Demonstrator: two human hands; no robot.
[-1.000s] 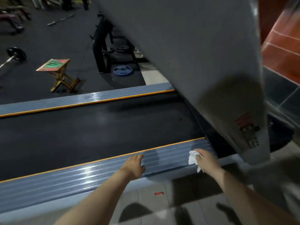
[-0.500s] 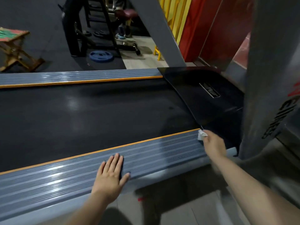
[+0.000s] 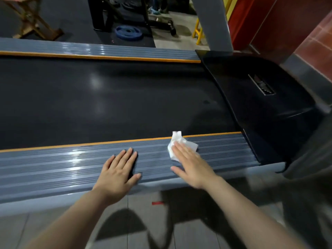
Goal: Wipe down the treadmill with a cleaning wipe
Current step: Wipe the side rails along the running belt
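On the near rail (image 3: 53, 169), my flat right hand (image 3: 192, 164) presses the wipe (image 3: 177, 141) at 1 o'clock; left hand (image 3: 118, 169) rests open, empty. I judge rail underway, belt (image 3: 107, 101) at 12 unwiped.

The scene is dim and bluish, lit from overhead. White glare streaks the ribbed side rail (image 3: 53, 164) and softer sheen lies on the black belt (image 3: 107, 97). Curved arm shadows fall on the tiled floor (image 3: 125, 229). The right hand (image 3: 192, 164) is slightly motion-blurred, the right edge smeared. Wide-angle distortion bows the rails and the grey upright (image 3: 213, 24).
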